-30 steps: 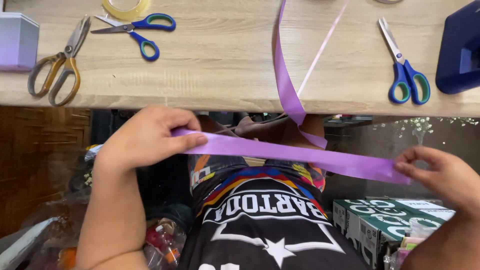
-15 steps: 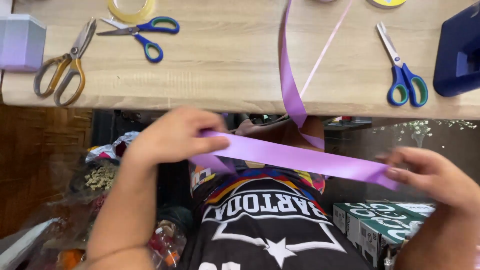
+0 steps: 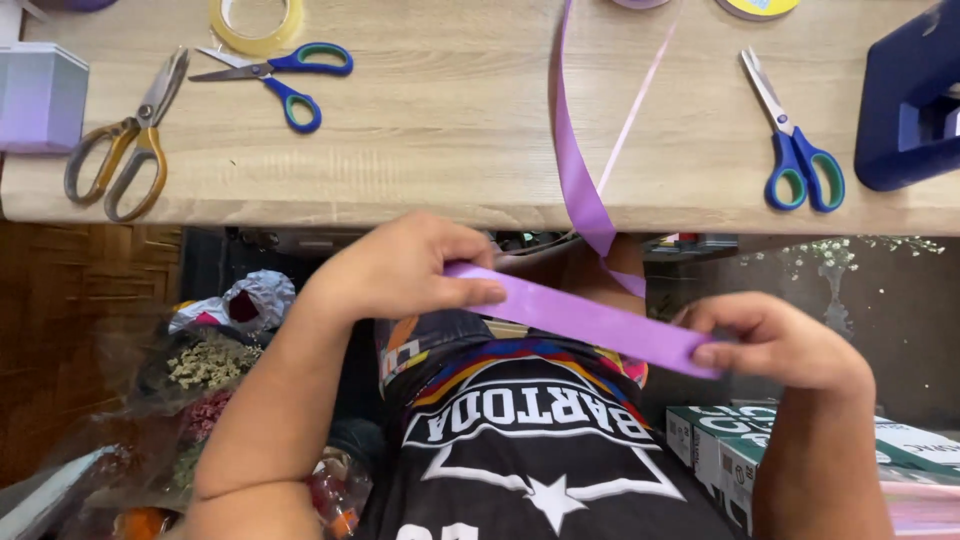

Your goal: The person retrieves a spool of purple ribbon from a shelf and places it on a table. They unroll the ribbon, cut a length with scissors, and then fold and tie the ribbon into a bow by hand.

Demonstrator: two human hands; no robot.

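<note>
Stretching a flat purple ribbon (image 3: 590,322) between two bare hands, a person works just below the near edge of a light wooden table (image 3: 450,150). The left hand (image 3: 405,268) pinches one end of the ribbon between thumb and fingers; the right hand (image 3: 775,340) pinches the other end, lower and to the right. From the middle of the stretch, the ribbon runs up over the table edge and away to the far side. On the table lie blue-handled scissors (image 3: 285,80) at far left, yellow-handled shears (image 3: 125,145) beside them, a roll of clear tape (image 3: 256,25), and a second pair of blue scissors (image 3: 795,135) at right. A dark blue object (image 3: 915,110), possibly a tape dispenser, sits at the right edge.
</note>
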